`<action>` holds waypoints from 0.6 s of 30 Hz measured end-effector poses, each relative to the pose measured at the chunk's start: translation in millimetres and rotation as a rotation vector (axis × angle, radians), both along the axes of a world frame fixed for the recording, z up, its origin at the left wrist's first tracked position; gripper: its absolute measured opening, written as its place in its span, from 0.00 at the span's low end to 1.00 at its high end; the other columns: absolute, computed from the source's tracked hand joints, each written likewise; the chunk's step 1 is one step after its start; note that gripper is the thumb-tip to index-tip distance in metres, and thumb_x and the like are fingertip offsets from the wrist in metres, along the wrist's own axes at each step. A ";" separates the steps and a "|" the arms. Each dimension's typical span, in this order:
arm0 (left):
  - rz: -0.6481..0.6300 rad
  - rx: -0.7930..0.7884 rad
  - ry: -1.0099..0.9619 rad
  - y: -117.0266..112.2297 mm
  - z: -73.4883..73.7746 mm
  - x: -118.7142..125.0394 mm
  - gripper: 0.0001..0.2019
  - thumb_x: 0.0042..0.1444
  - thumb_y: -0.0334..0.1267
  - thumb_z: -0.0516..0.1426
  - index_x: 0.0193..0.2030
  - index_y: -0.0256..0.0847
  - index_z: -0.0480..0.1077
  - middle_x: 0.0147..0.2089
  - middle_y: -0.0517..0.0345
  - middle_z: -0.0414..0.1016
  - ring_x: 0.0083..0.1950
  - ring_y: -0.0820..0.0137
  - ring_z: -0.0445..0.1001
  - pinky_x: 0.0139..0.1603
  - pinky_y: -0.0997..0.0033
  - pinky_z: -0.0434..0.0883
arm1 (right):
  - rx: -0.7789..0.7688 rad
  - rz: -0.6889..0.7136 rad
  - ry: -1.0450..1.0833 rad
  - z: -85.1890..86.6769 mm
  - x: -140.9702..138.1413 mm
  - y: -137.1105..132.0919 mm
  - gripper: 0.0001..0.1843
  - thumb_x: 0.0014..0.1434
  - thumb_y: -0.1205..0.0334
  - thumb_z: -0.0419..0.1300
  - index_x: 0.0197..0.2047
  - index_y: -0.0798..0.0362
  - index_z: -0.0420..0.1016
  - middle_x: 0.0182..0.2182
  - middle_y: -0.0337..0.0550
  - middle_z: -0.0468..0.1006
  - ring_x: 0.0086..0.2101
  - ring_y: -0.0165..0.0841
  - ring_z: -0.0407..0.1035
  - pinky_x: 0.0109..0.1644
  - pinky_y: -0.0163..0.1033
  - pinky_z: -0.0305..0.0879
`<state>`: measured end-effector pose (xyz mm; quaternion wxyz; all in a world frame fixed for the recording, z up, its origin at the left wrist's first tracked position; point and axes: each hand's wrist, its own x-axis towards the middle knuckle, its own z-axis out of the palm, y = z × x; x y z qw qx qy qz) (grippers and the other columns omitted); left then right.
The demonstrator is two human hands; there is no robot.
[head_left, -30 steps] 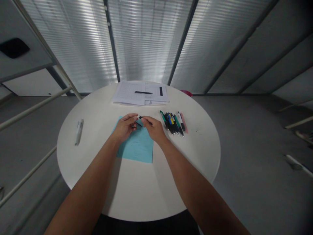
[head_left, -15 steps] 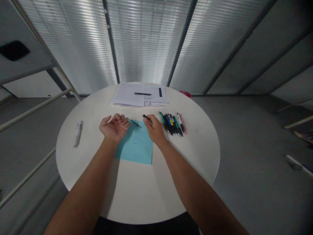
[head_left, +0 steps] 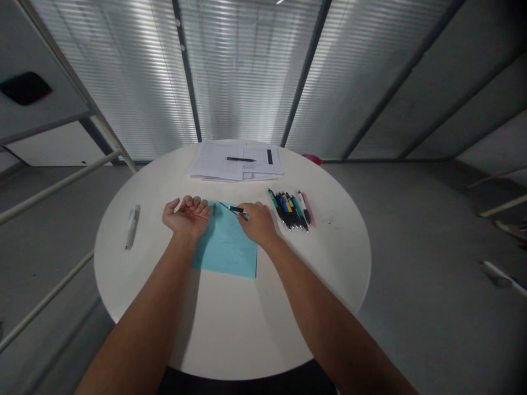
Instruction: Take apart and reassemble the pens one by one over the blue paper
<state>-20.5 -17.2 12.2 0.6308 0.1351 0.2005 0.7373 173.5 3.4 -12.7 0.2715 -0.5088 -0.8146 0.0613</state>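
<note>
Over the rectangular light-blue paper sheet (head_left: pixel 225 252), pinching a short black cylinder with a white end (head_left: pixel 234 209) between fingertips of the right hand (head_left: pixel 259 222).

Aiming it toward 9 o'clock, near the sheet's 12 o'clock edge; unclear whether touching paper. Just beside it, toward 10 o'clock, seen lying on the sheet as a dark line: thin black rod (head_left: pixel 223 205). At the sheet's 10 o'clock corner, showing the left hand (head_left: pixel 187 216) palm up, grip unclosed, fingers loosely curled, near a small dark piece (head_left: pixel 213 209). Around the round white bench (head_left: pixel 230 329): at 2 o'clock, row of black, green and white pens (head_left: pixel 290 209); at 10 o'clock, slim white marker (head_left: pixel 132 226); at 12 o'clock, slim black pen (head_left: pixel 241 159) on printed white papers (head_left: pixel 216 164).
</note>
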 end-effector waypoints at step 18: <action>-0.294 -0.050 0.570 3.7 -2.9 32.9 0.11 0.46 0.37 0.64 0.37 0.38 0.71 0.23 0.64 0.64 0.18 0.78 0.59 0.17 0.78 0.51 | 0.101 0.077 0.462 4.1 -0.9 2.8 0.11 0.67 0.60 0.54 0.47 0.52 0.75 0.43 0.48 0.79 0.46 0.39 0.68 0.53 0.44 0.64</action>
